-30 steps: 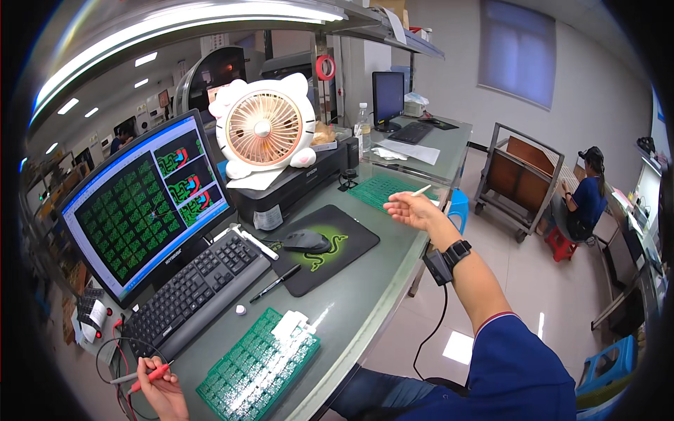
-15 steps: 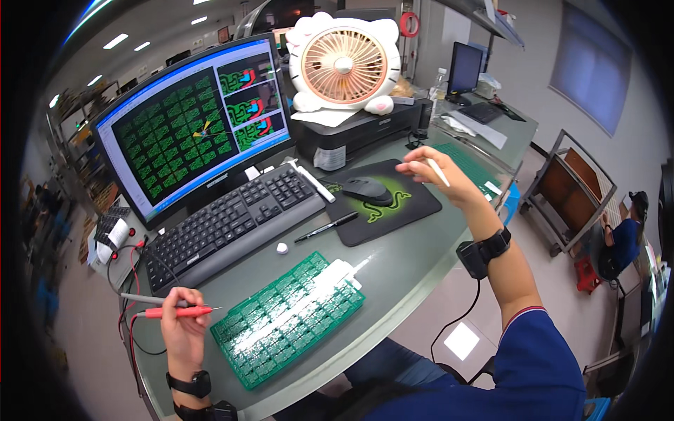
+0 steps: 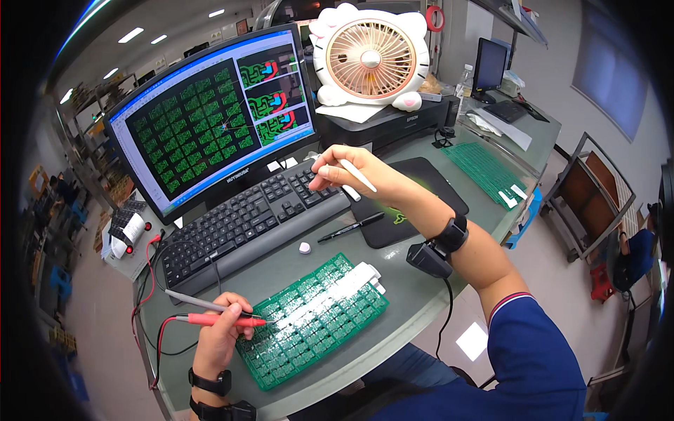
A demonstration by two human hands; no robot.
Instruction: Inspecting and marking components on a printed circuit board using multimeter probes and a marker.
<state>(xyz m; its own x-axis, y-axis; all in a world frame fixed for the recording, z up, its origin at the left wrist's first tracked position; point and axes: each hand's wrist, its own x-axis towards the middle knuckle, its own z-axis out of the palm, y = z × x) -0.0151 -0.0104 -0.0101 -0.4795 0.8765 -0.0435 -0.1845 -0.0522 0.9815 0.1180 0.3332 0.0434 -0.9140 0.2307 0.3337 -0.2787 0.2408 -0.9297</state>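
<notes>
Here, the right hand (image 3: 354,168) partly hides the keyboard (image 3: 242,219) near the monitor (image 3: 200,130).

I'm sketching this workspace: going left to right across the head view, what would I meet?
Left hand holding grey probe and red probe → green circuit-board panel → clear bottle → dark monitor → wheeled cart.

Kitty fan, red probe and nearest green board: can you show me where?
Kitty fan (image 3: 371,59), head view: on its round hub.
Red probe (image 3: 203,319), head view: on its handle.
Nearest green board (image 3: 313,324), head view: on its middle.
</notes>
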